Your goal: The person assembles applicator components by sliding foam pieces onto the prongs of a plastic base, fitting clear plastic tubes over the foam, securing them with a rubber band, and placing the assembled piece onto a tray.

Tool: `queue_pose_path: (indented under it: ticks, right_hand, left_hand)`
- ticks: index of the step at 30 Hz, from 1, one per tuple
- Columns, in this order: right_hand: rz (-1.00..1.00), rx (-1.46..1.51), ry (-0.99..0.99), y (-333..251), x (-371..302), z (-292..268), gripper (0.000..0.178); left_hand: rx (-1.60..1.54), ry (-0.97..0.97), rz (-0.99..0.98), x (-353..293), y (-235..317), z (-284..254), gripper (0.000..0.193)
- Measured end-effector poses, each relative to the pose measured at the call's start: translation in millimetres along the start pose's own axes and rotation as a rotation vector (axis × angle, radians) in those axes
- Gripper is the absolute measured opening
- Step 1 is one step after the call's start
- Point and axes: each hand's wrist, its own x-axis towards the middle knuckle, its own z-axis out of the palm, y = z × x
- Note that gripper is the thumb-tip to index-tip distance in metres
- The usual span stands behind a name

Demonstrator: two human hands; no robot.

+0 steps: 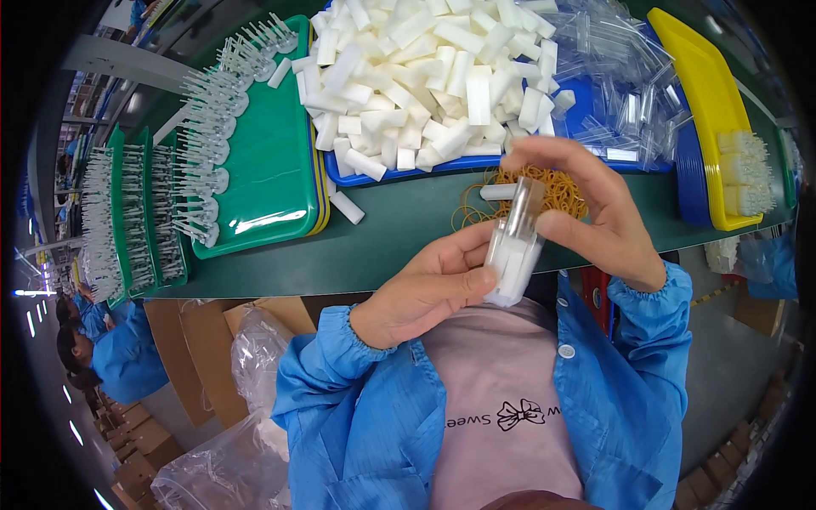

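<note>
My left hand (429, 285) is closed round the lower part of a clear plastic tube (520, 223), thumb across its front. White material (512, 262) shows in the tube's lower end, while its upper end looks hollow. Curved round that upper end is my right hand (599, 212), its fingers and thumb apart. The right thumb tip is close beside the tube; whether it touches I cannot tell. Just behind the tube lies a heap of tan rubber bands (561, 189), with a white foam block (498, 192) on it.
A blue tray (365, 178) holds piled white foam blocks (433, 76) and clear plastic tubes (629, 85). Left stands a green tray (268, 170) edged with thin-stemmed clear parts (212, 119); more upright green trays (136, 217) are beyond. Right is a yellow tray (705, 76). Another foam block (346, 206) lies on the green tabletop (399, 204).
</note>
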Motion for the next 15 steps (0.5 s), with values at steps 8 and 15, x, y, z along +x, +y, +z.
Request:
queue_pose_path:
  ticks: [8,15]
  right_hand:
    - [-0.195,-0.503,-0.179,-16,0,18,0.108]
    - [-0.159,-0.534,-0.213,-6,6,26,0.103]
  left_hand:
    - [-0.084,0.041,0.079,2,0,0,0.055]
    - [-0.042,0.080,0.074,0,-6,-7,0.054]
